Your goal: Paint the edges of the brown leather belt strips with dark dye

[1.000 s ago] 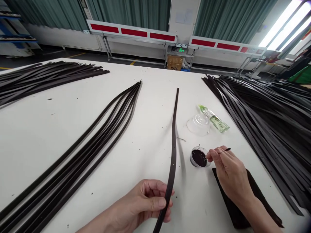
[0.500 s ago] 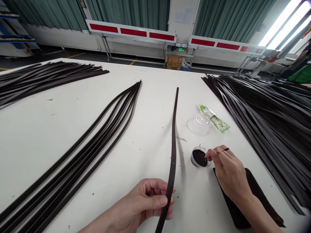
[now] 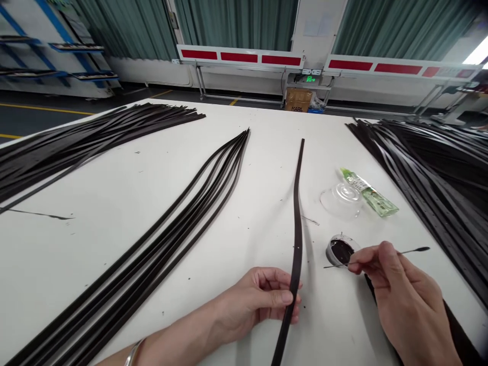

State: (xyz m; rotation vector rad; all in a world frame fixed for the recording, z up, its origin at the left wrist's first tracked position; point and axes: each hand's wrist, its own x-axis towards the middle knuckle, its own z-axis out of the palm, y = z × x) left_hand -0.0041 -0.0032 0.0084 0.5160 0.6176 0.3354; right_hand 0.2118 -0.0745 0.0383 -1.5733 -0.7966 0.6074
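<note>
My left hand pinches a long dark strap between thumb and fingers. The strap rises in a slight curve off the table, with small holes along it. In my right hand is a thin applicator stick, with a fine tip pointing left and a wider dark end at the right. That tip is level with the front of a small clear cup of dark liquid; whether it touches the cup I cannot tell. Under my right wrist lies a dark flat piece, mostly hidden.
Several dark straps lie bundled left of my left hand. Larger strap piles cover the far left and right. Beyond the cup are an upturned clear plastic cup and a green squeeze bottle. Dark specks dot the white table.
My right hand has drawn the stick out of the cup, and its thin tip now shows in front. My left hand keeps the strap. The view has swung left.
</note>
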